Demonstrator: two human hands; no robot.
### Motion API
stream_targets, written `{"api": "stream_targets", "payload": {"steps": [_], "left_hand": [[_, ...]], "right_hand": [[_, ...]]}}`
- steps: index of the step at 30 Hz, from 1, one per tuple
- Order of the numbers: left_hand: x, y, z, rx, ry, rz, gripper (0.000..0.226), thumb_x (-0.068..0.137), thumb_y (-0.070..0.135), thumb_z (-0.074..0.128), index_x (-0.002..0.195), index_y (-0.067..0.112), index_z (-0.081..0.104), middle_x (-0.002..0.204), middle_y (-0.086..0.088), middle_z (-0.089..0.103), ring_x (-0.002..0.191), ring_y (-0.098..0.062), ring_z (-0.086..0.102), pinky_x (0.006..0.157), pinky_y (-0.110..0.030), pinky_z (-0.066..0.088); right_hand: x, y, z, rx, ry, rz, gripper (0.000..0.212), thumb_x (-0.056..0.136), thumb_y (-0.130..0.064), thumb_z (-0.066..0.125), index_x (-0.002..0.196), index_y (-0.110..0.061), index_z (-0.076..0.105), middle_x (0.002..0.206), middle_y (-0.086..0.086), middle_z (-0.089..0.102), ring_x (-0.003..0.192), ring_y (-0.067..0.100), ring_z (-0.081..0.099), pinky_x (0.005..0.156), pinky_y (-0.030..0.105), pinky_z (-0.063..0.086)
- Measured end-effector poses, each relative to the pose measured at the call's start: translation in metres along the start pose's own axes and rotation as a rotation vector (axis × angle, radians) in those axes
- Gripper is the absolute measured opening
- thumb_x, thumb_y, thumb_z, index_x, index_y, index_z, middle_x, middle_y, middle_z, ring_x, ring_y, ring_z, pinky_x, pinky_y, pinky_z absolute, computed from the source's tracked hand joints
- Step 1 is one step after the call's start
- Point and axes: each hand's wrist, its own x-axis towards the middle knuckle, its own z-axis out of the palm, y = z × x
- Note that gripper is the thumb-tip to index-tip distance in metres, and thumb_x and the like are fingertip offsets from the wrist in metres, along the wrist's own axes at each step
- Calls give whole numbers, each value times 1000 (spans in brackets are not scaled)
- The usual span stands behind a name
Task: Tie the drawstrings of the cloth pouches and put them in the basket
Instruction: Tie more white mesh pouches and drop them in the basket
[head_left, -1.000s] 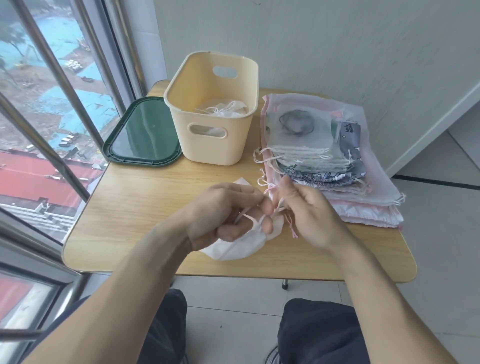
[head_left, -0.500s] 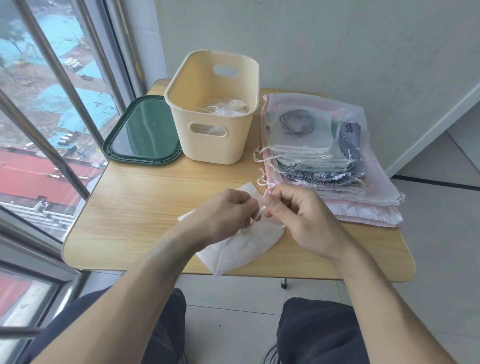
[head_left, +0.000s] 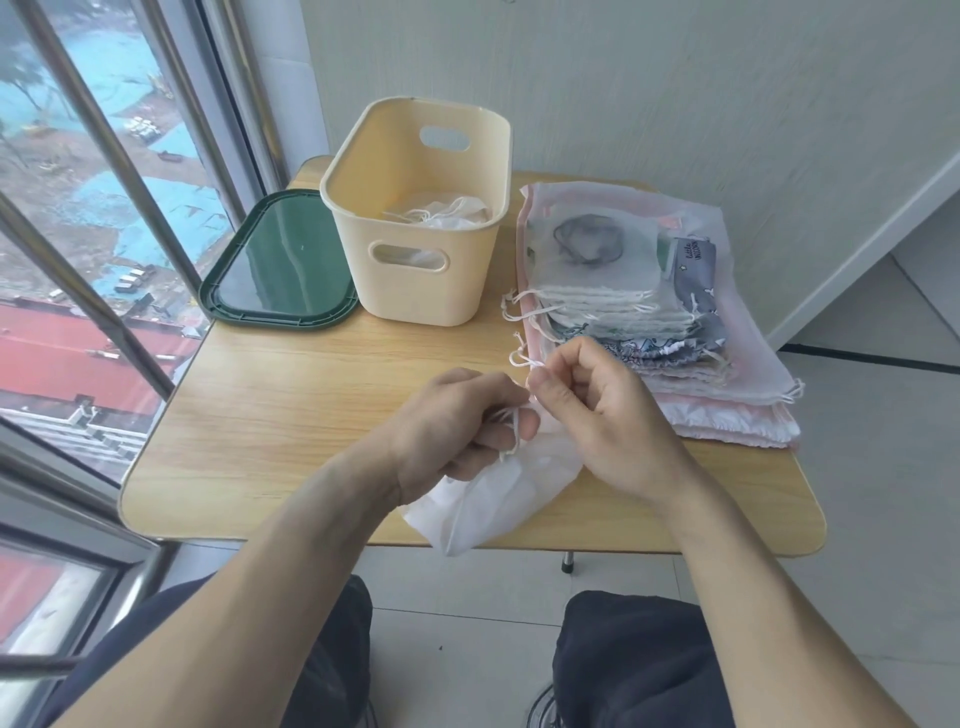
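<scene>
Both hands, left hand (head_left: 457, 415) and right hand (head_left: 597, 410), pinch the white pouch's (head_left: 498, 493) drawstring (head_left: 511, 431).

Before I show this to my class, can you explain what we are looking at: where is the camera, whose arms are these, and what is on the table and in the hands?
There is no machine here. The camera sits on a person's head and looks down, so the two arms are that person's own. The left hand and right hand pinch the white drawstring of a white pouch, which lies at the near edge of a wooden table. Behind them stands a cream basket with white pouches already inside. A green lid lies to its left, by the window. To its right is a stack of pouches waiting their turn.
</scene>
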Motion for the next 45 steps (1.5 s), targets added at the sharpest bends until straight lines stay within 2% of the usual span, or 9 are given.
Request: {"api": "stream_targets", "payload": {"steps": [4,7,14,21,25,28,32,36,45], "left_hand": [[1,3,-1,-16,96,0,44,97,15,38,55,11,51,45,7,23,43,-12,12,42,-20,8],[0,2,1,41,105,0,47,97,15,39,52,14,50,46,7,24,43,-12,14,43,-21,10],[0,1,2,246,154,25,44,99,14,40,56,10,46,41,11,33,37,-7,26,39,-17,23],[2,-4,-5,340,182,33,51,97,17,44,46,21,42,44,10,37,39,-8,29,46,-24,25],[-2,0,-3,245,142,17,47,98,15,42,51,12,41,43,7,29,39,-11,22,41,-22,19],[-3,4,-8,124,82,-38,44,96,14,41,52,11,48,49,0,23,45,-13,13,45,-24,8],[-2,4,-14,64,105,-117,30,97,13,41,68,10,51,54,-2,29,42,-11,15,43,-20,8],[0,0,-13,77,94,-107,10,97,3,43,90,8,47,53,-1,40,42,-10,19,42,-17,11],[-4,-1,-21,75,-156,-45,29,105,26,43,89,7,57,63,0,38,52,-12,15,46,-23,9]], "right_hand": [[-2,-8,-8,0,-100,25,21,85,-31,69,85,-10,67,85,0,53,69,7,46,57,13,40],[-4,-6,-4,-36,-102,22,21,76,-41,70,79,-21,72,102,4,55,74,18,45,67,18,40],[-4,2,4,-53,-34,42,24,74,-45,73,78,-21,74,97,-9,61,93,37,55,84,47,48],[-3,2,4,-40,-144,101,25,86,-35,77,90,-11,78,102,-11,62,74,18,47,74,28,41],[-3,-3,5,29,-154,130,28,84,-39,72,90,-14,79,112,1,64,97,35,56,89,41,47],[-3,-6,9,68,-180,150,22,85,-32,65,87,-13,77,112,5,64,110,20,60,103,35,43],[-1,-3,16,19,-144,135,31,85,-32,58,89,-4,69,106,1,63,97,16,61,91,32,46],[-1,-5,16,32,-89,122,12,89,-29,54,82,-20,56,64,-24,52,59,-4,47,62,12,37],[-4,-5,18,-18,-117,120,13,106,-19,47,94,-15,51,69,-13,63,62,-6,58,61,11,42]]}}
